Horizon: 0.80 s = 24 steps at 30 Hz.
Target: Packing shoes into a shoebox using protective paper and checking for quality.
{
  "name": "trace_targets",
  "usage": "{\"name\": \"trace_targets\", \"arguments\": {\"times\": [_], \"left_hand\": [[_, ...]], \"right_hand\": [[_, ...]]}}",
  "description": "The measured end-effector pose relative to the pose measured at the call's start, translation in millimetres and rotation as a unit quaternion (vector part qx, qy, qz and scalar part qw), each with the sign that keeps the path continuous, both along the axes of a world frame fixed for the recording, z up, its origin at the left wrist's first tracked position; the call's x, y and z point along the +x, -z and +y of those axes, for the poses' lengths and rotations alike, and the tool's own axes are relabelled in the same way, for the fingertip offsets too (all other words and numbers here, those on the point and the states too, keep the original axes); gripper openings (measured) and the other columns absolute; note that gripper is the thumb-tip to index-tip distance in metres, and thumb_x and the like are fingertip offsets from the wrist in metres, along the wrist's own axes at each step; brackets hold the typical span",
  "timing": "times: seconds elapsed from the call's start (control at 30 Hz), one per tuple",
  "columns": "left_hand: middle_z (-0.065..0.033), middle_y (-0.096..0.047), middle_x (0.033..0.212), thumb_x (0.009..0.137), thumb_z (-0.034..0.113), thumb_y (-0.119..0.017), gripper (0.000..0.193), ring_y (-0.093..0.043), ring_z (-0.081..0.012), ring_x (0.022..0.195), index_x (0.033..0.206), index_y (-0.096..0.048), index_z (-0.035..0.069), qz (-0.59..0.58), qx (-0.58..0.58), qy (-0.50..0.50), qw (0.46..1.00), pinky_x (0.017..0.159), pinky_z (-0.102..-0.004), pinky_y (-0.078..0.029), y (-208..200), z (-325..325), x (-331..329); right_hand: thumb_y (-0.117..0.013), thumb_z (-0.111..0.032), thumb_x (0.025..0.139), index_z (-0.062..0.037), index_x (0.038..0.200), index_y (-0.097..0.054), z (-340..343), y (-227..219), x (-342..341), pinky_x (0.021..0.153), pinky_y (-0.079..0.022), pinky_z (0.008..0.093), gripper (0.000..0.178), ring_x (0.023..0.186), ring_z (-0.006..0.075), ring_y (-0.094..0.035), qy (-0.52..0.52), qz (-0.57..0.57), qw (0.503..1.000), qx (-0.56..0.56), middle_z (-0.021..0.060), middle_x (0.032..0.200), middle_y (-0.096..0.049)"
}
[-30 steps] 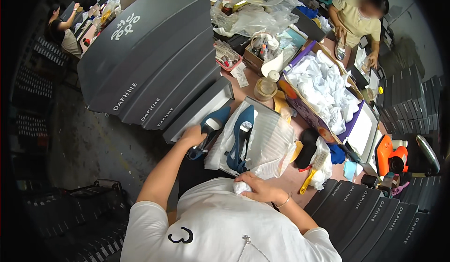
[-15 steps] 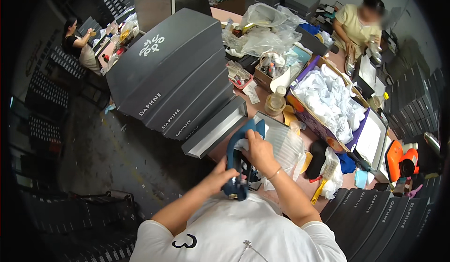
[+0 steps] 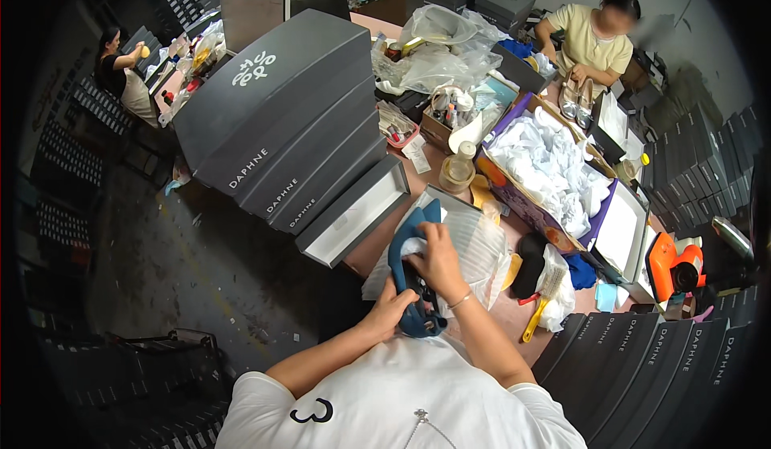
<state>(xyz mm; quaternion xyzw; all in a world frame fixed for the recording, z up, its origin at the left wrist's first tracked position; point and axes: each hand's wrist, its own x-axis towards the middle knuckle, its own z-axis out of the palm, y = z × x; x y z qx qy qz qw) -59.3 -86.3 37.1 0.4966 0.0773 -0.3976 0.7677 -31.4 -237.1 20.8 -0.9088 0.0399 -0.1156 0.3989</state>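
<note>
A dark teal-blue shoe (image 3: 400,266) is held upright in front of my chest, between both hands. My left hand (image 3: 388,312) grips its lower part from the left, thumb laid across it. At the upper part, my right hand (image 3: 438,264) is closed with bent fingers over the shoe's edge. A bit of white paper (image 3: 414,246) shows inside the shoe by these fingers; whether they pinch it is hidden. Beneath the hands lies a sheet of white foam wrap (image 3: 478,244) over an open shoe box.
On the left stands a stack of dark grey shoe boxes (image 3: 281,120), an open lid (image 3: 353,216) beside it. A purple-edged carton (image 3: 546,168) holds white paper wads. A bottle (image 3: 458,168), a yellow-handled brush (image 3: 536,316) and an orange tool (image 3: 662,264) are nearby. A co-worker (image 3: 594,47) handles shoes opposite.
The shoe has tilted slightly, its lower end swinging right. My right hand's fingers have shifted down toward the shoe's opening. The co-worker opposite now has a pair of shoes in front.
</note>
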Motion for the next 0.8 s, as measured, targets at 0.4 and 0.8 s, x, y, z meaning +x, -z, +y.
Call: {"name": "trace_targets", "arguments": {"times": [0.4, 0.8], "left_hand": [[-0.0133, -0.053, 0.099, 0.08, -0.003, -0.047, 0.06, -0.065, -0.0218, 0.082, 0.133, -0.021, 0.009, -0.047, -0.039, 0.057, 0.997, 0.072, -0.0347, -0.056, -15.0, 8.1, -15.4], [-0.0137, -0.061, 0.098, 0.08, 0.007, -0.049, 0.04, -0.064, -0.022, 0.086, 0.12, -0.048, 0.004, -0.032, -0.062, 0.065, 0.995, 0.076, -0.0351, -0.054, -16.3, 45.0, 24.3]], "right_hand": [[-0.087, -0.02, 0.061, -0.006, 0.15, -0.007, -34.2, -13.2, 1.9, 0.103, -0.037, 0.0348, 0.12, 0.129, 0.0318, -0.042, -0.124, 0.053, 0.971, 0.198, 0.0252, 0.142, -0.038], [-0.074, -0.016, 0.079, -0.014, 0.151, -0.001, -44.3, -22.5, -27.6, 0.087, -0.05, 0.0366, 0.103, 0.111, 0.0272, -0.055, -0.009, 0.006, 0.902, 0.432, 0.0264, 0.141, -0.033]]}}
